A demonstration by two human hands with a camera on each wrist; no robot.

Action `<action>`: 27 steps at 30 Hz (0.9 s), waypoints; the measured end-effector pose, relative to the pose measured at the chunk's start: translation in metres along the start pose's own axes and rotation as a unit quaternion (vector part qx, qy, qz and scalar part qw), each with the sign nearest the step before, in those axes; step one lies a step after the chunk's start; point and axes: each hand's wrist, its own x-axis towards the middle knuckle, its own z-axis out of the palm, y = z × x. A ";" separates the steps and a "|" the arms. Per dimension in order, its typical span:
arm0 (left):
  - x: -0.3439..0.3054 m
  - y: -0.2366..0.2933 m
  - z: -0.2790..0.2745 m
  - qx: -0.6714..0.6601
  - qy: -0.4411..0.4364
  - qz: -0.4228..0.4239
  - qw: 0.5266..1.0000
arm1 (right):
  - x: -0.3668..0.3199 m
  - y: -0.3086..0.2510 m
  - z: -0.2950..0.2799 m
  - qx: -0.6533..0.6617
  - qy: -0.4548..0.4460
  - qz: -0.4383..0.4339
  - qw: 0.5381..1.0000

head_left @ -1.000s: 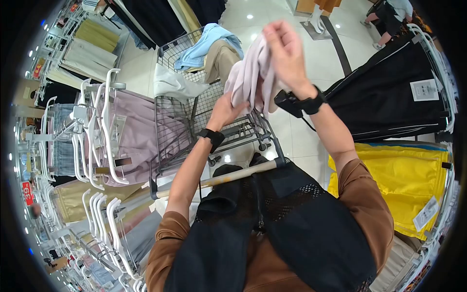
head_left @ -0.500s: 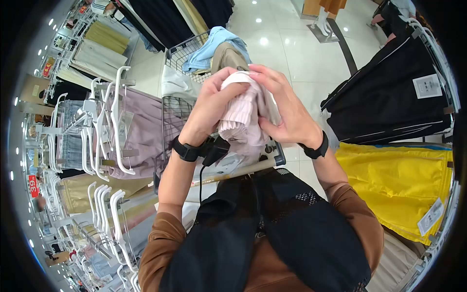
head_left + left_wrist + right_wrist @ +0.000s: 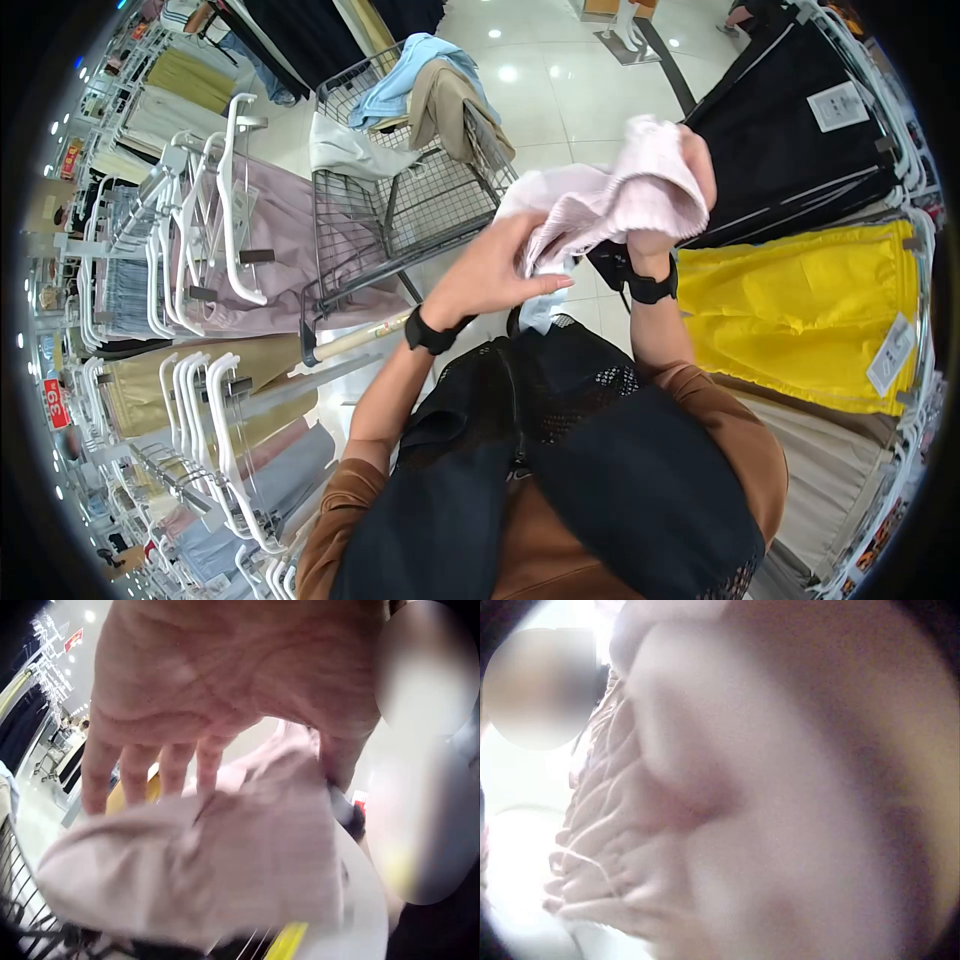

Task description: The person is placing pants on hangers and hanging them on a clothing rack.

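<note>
Pale pink pants [image 3: 580,195] with a gathered elastic waistband [image 3: 655,205] are held up in front of the body, to the right of the cart. My right hand [image 3: 700,172] grips them at the waistband, which bends into an open loop; in the right wrist view its curled fingers press into the gathered cloth [image 3: 607,810]. My left hand [image 3: 490,270] is at the other end of the pants, thumb stretched out and fingers partly hidden by the cloth. In the left wrist view its fingers reach down nearly straight behind the pink cloth [image 3: 195,877]. A pale blue-white piece [image 3: 545,300] hangs below.
A wire shopping cart [image 3: 390,270] carries light blue [image 3: 400,80], beige [image 3: 445,100] and white clothes [image 3: 345,150]. White hangers [image 3: 235,215] jut out on the left. Yellow pants [image 3: 800,300] and black pants [image 3: 780,120] hang close on the right.
The pants, bunched between both hands half a second ago, have moved right and spread out, the waistband now showing as a loop. My left hand's grip has loosened, its thumb stretching out.
</note>
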 end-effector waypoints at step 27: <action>-0.277 0.116 -0.036 -0.315 -0.034 -0.221 0.922 | -0.125 -0.188 -0.064 0.085 -0.524 0.368 0.763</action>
